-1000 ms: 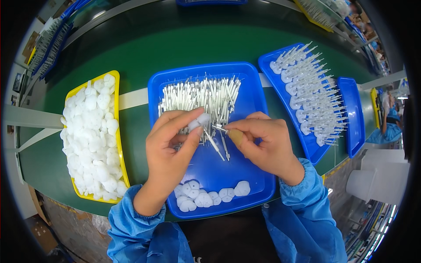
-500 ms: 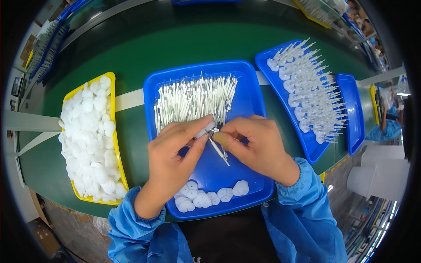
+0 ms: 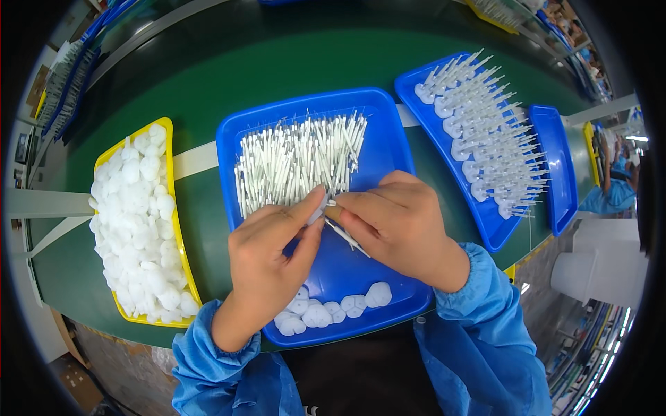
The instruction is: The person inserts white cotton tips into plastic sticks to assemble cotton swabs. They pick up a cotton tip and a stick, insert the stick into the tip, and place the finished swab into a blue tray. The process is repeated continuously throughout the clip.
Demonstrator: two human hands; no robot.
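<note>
Tabletop [image 3: 208, 83]: green | white tub [image 3: 574, 274] beyond right edge | left hand [image 3: 267, 243] pinching white disc [image 3: 320, 209] | right hand [image 3: 402, 220] pinching slim piece [image 3: 331, 203]

Left hand [image 3: 274, 241], right hand [image 3: 406, 220] nearly meeting, fingertips [image 3: 316, 197] pinched, forearms [image 3: 220, 353] angled inward.

The middle tray [image 3: 390, 156] is blue, discs [image 3: 318, 316] white, rods [image 3: 298, 163] apparently off-white.

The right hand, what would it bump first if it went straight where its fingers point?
Probably the white piece pinched in the left hand; the right hand looks very near it, though depth is unclear.
</note>
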